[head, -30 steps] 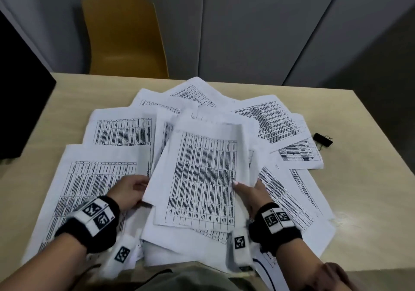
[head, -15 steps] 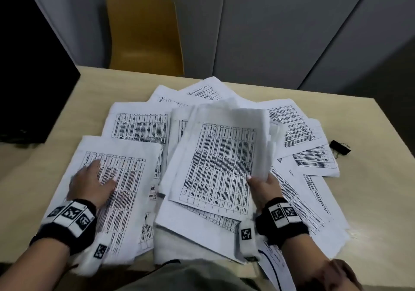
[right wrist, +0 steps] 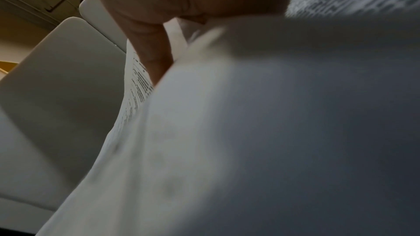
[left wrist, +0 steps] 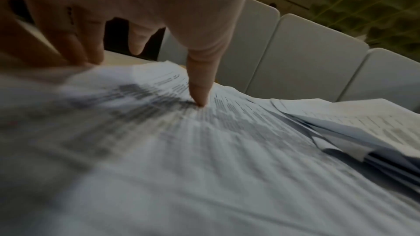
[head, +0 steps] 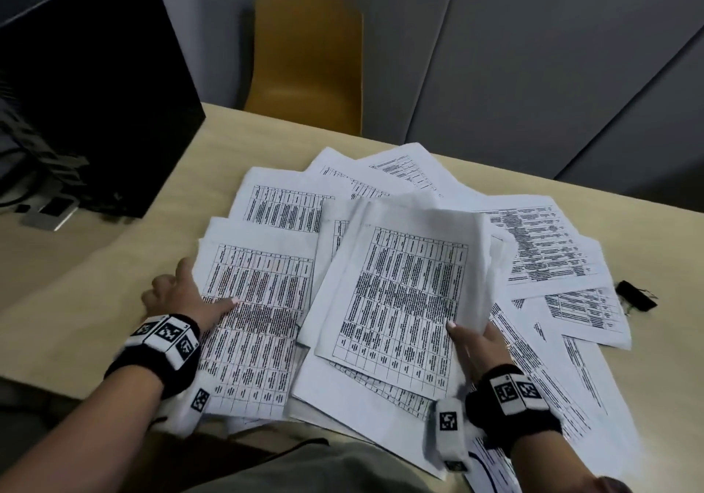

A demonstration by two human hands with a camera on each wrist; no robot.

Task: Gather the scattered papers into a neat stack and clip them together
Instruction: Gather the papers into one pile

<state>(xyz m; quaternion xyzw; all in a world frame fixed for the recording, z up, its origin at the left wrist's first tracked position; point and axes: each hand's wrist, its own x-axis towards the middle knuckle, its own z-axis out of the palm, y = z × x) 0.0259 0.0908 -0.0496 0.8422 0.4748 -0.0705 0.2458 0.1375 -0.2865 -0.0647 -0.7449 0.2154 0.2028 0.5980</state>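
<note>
The right hand point(head: 478, 344), at lower right of the head view, holds a lifted sheaf of printed sheets point(head: 404, 298) by its right edge, thumb on top and fingers underneath. The left hand point(head: 179, 302), at centre left, pinches the left edge of a single table-printed sheet point(head: 255, 317), thumb pressed on the print and the other fingers curled at the margin. The step in hand looks like feeding this sheet into the sheaf: better to lift it by the edge than drag it, then slide it under or onto the sheaf with corners matched. More loose papers point(head: 541, 245) fan toward the right, and the black binder clip point(head: 635, 294) waits on the wooden table point(head: 666, 226) at the right edge.
</note>
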